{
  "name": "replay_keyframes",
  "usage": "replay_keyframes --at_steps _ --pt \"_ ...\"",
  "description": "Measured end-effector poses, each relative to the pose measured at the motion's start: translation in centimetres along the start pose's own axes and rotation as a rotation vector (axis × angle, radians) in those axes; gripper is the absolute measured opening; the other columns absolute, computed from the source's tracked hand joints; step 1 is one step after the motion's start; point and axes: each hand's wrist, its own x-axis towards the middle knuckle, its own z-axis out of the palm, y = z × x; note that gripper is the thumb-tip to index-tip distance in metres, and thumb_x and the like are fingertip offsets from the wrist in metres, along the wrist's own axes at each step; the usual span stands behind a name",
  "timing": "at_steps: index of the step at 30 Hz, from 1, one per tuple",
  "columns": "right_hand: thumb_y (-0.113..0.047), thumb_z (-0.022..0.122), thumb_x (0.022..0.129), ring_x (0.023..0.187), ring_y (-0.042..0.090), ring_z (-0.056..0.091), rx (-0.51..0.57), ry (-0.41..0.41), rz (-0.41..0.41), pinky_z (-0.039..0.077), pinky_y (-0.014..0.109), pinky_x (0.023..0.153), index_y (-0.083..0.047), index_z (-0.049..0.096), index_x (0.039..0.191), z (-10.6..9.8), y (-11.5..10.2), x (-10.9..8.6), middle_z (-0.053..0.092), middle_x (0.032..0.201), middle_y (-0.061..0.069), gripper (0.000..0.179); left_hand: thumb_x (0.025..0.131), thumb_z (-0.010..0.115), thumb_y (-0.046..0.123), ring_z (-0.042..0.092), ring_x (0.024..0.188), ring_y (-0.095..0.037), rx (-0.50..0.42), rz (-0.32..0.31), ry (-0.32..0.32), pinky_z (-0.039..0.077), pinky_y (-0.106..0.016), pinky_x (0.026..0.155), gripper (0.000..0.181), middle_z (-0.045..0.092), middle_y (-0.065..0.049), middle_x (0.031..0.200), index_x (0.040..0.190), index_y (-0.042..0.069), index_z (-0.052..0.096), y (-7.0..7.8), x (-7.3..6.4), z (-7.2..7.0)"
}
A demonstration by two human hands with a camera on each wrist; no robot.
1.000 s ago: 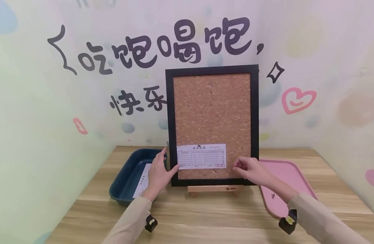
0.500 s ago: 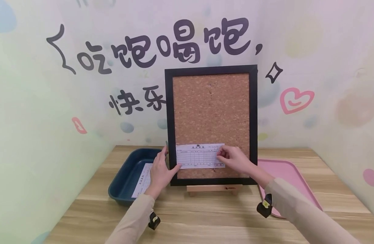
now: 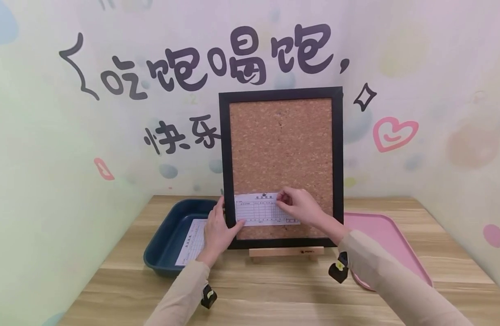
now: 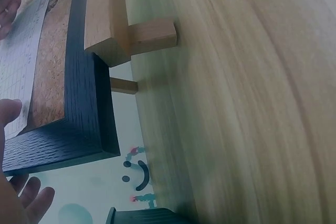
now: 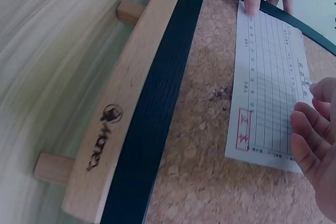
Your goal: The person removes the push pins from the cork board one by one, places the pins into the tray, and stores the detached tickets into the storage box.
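Note:
A black-framed corkboard (image 3: 282,149) stands upright on a small wooden easel (image 3: 286,252). Across its lower part lies a printed receipt slip (image 3: 252,212), with a small dark spot at its top edge that may be a pin. My left hand (image 3: 218,233) grips the board's left side, thumb on the slip's lower left corner and fingers behind the frame. Over the slip's upper right part is my right hand (image 3: 303,208), its fingers curled and thumb near the index fingertip. In the right wrist view its fingertips (image 5: 314,86) are beside the slip's top edge; anything between them is hidden.
To the left is a dark blue basin (image 3: 162,253) with another printed slip (image 3: 190,244) inside. A pink tray (image 3: 382,235) lies at the right, partly covered by my right sleeve. Behind the wooden table (image 3: 274,294) rises a patterned wall with large black lettering.
My right hand has moved left and up, from beside the slip's lower right to over its upper part. The left hand keeps its place on the frame, thumb slightly further in.

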Motion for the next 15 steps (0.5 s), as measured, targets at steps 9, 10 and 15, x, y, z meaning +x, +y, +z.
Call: replay_keyframes --at_steps 9,10,15 --pt "-0.015 0.064 0.083 0.056 0.005 0.048 -0.06 0.055 -0.062 0.04 0.022 0.052 -0.011 0.061 0.086 1.0 -1.1 1.5 0.06 0.07 -0.004 0.006 0.074 0.075 0.03 0.049 0.111 -0.034 -0.007 -0.015 -0.013 0.041 -0.049 0.091 0.084 0.046 -0.019 0.13 0.139 0.004 0.028 0.2 -0.1 0.1" --pt "-0.015 0.064 0.083 0.057 0.005 0.049 -0.064 0.059 -0.066 0.041 0.022 0.052 -0.011 0.061 0.087 1.1 -1.2 1.6 0.061 0.071 -0.004 0.006 0.073 0.075 0.03 0.049 0.112 -0.033 -0.008 -0.012 -0.012 0.041 -0.049 0.091 0.085 0.046 -0.019 0.13 0.139 0.004 0.028 0.2 -0.1 0.1" --pt "-0.014 0.064 0.083 0.058 0.006 0.05 -0.079 0.102 -0.06 0.041 0.022 0.053 -0.01 0.062 0.087 1.7 -1.6 2.0 0.062 0.072 -0.003 0.007 0.074 0.075 0.03 0.049 0.112 -0.033 -0.007 0.001 -0.003 0.041 -0.048 0.091 0.085 0.046 -0.018 0.131 0.139 0.004 0.027 0.1 -0.1 0.2"
